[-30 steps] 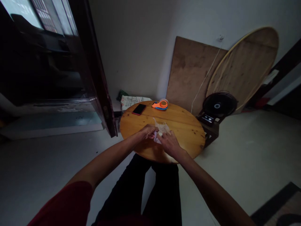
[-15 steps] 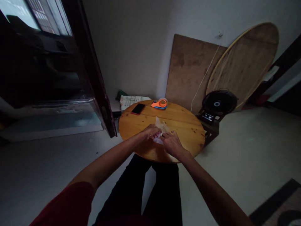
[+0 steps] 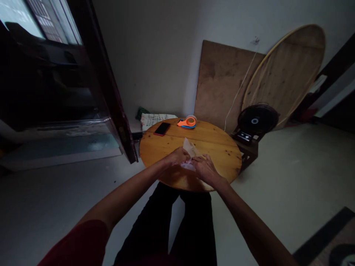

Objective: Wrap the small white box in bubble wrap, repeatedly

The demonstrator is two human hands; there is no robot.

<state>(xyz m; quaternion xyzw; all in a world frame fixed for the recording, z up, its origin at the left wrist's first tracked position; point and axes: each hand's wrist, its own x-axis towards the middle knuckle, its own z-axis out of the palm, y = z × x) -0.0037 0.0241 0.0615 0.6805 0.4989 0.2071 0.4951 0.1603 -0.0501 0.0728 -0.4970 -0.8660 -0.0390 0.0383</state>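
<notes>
Between my hands, low over the front half of the round wooden table (image 3: 155, 147), is a thin, whitish, crumpled sheet (image 3: 189, 146); I cannot tell whether it is paper or plastic. My left hand (image 3: 178, 156) has its fingers closed on the sheet's left side. On the right side, my right hand (image 3: 204, 167) grips it with bent fingers. One pointed corner of the sheet stands up above the hands, and a paler part shows below them. The fingers hide its middle.
A red-edged phone (image 3: 162, 129) and an orange and blue tape dispenser (image 3: 187, 122) lie toward the table's far edge. A black fan (image 3: 254, 121) stands to the right. Wooden boards (image 3: 222, 81) lean on the wall, and a glass-fronted cabinet or door (image 3: 111, 92) is at left.
My hands have shifted slightly on the sheet, with the right a little lower. Its upper corner looks smoother and more upright. The phone and tape dispenser stay in place.
</notes>
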